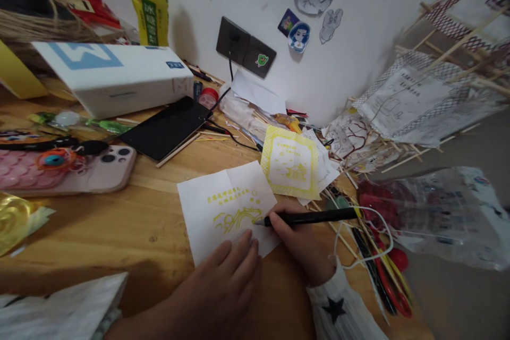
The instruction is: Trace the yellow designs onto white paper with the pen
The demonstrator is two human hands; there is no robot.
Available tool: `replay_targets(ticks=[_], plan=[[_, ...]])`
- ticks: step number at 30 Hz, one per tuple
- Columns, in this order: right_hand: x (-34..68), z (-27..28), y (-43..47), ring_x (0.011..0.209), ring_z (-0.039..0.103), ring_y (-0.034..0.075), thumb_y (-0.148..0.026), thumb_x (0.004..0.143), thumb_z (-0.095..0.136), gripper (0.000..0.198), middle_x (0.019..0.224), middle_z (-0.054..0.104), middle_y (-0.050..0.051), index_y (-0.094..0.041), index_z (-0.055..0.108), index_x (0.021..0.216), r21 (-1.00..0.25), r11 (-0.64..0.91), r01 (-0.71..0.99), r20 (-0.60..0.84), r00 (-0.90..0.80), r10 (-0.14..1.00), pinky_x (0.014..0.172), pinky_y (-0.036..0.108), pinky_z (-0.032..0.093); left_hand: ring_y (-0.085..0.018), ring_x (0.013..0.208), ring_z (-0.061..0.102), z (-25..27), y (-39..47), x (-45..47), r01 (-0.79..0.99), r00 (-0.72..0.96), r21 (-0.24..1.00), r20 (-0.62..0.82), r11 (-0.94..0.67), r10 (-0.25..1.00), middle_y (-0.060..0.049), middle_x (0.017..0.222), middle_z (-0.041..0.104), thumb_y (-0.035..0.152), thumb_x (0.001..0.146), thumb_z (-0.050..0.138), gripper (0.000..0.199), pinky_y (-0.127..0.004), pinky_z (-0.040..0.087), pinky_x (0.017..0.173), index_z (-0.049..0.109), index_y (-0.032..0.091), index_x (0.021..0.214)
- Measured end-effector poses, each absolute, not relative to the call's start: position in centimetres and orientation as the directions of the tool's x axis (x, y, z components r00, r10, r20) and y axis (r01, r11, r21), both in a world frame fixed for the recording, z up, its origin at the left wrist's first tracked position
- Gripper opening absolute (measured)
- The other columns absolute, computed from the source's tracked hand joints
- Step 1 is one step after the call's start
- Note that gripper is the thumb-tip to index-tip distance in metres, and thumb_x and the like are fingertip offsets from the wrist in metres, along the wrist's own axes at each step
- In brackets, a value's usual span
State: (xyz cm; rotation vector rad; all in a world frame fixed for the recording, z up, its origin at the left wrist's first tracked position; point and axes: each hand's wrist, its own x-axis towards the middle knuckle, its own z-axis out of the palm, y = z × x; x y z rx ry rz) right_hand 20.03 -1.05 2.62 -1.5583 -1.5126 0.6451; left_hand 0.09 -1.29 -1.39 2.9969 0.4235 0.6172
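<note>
A creased white sheet of paper lies on the wooden table, bearing yellow written characters and a yellow line drawing. My left hand rests flat on its lower part, fingers stretched out. Gripped in my right hand is a black pen, its tip touching or just over the right end of the drawing. Part of the right fingers is hidden behind the pen and hand. Just beyond the sheet is a yellow-bordered paper with similar writing and a drawing.
A black tablet, a white box and a pink-cased phone lie to the left. Behind stands a yellow drink bottle. At right are red-handled scissors, a clear plastic bag and a stick-and-paper structure.
</note>
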Motion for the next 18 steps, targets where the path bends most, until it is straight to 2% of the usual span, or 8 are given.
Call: replay_targets(ticks=[6, 18], plan=[[20.10, 2.49, -1.09, 0.061, 0.059, 0.013, -0.023, 0.081, 0.056, 0.015, 0.063, 0.063, -0.002, -0.022, 0.062, 0.068, -0.802, 0.119, 0.586, 0.212, 0.093, 0.973, 0.057, 0.022, 0.048, -0.032, 0.125, 0.048, -1.34, -1.11, 0.28, 0.258, 0.881, 0.097, 0.385, -0.961, 0.275, -0.015, 0.129, 0.060, 0.036, 0.095, 0.043, 0.038, -0.043, 0.032, 0.096, 0.064, 0.012, 0.117], [20.26, 2.40, -1.06, 0.060, 0.059, 0.013, -0.022, 0.081, 0.055, 0.016, 0.062, 0.061, -0.002, -0.022, 0.060, 0.065, -0.780, 0.129, 0.612, 0.219, 0.073, 0.973, 0.056, 0.022, 0.048, -0.031, 0.123, 0.049, -1.12, -1.15, 0.18, 0.269, 0.861, 0.071, 0.429, -0.960, 0.273, -0.013, 0.125, 0.063, 0.036, 0.094, 0.046, 0.037, -0.042, 0.032, 0.095, 0.066, 0.013, 0.113]])
